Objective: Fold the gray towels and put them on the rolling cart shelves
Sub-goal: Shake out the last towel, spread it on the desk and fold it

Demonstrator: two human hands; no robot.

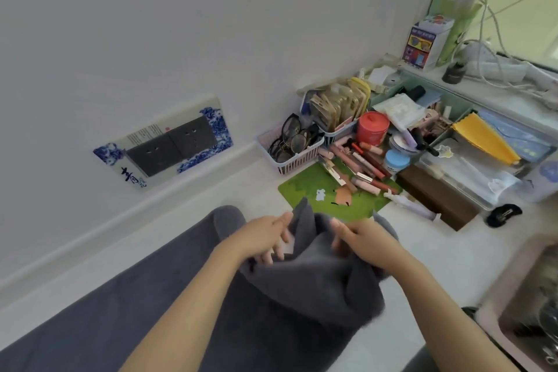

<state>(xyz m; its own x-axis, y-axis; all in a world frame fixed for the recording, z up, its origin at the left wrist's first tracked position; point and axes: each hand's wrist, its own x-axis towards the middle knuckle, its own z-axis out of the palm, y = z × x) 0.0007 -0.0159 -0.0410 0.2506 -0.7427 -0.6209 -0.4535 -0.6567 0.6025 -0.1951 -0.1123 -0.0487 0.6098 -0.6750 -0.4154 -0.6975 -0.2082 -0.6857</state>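
Note:
A dark gray towel (pixel 305 281) is bunched up between my hands above a white counter (pixel 193 238). My left hand (pixel 265 238) grips one edge of it, with a corner of cloth sticking up past the thumb. My right hand (pixel 365 238) grips the other side, fingers curled into the fabric. More gray towel (pixel 145 305) lies spread flat on the counter under my left forearm, running to the lower left. No rolling cart shelf can be made out.
A green mat (pixel 311 187) lies just beyond the towel. Behind it stand a basket of glasses (pixel 290 145), scattered cosmetics (pixel 362 166), a red jar (pixel 372 127) and storage boxes (pixel 465 172). A wall socket panel (pixel 169 145) is at left, a pinkish bin (pixel 525 296) at right.

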